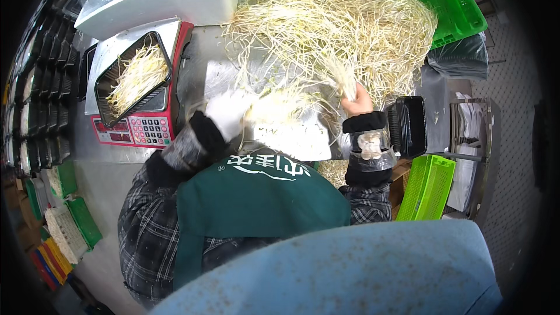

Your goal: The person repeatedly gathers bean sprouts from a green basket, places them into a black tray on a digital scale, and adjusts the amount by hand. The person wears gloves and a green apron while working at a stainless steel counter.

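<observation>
A large heap of bean sprouts (332, 22) spreads over the metal table from a green crate. My right hand (359, 101) is closed around a bunch of sprouts (340, 76) at the heap's near edge. Glare washes out my left hand (225, 111), which is beside a smaller, overexposed pile of sprouts (280, 105) in front of me; its fingers cannot be made out. On the red digital scale (131, 130), a black plastic tray (104, 103) lies slanted with sprouts (142, 76) in it.
A white foam box (162, 4) stands behind the scale. Stacked black trays (409, 127) are right of my right forearm; filled trays (43, 118) are stacked at far left. The green crate (463, 13) is at the back right, a lime-green basket (426, 188) below the table's right side.
</observation>
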A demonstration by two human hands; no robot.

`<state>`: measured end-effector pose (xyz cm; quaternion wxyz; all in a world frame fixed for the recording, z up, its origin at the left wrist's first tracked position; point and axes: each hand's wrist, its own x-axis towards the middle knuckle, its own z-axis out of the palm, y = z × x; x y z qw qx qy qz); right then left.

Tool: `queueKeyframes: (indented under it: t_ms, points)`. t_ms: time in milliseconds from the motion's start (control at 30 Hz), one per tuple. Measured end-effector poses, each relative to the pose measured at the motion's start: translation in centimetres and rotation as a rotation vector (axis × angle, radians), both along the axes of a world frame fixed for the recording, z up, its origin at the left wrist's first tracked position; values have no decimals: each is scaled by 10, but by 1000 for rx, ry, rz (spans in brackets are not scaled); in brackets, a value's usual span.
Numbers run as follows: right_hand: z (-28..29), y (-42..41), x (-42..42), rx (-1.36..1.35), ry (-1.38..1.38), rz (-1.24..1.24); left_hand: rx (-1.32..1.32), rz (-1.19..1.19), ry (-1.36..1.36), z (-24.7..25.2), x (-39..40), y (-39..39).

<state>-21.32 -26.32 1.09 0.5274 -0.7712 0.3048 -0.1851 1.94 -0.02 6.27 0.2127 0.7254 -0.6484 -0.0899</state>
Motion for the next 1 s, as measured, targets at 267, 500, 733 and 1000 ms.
queueKeyframes:
  t_ms: [267, 500, 733, 1000]
  points:
    - [-11, 50, 108, -550, 627, -142, 38, 104, 19, -58, 0, 25]
    - [4, 27, 101, -512, 600, -93, 162, -1, -65, -50, -5, 27]
    - [8, 55, 57, 218, 18, 362, -157, -265, -194, -55, -25, 38]
    - [8, 163, 48, -873, 458, 264, 115, -74, -43, -56, -19, -25]
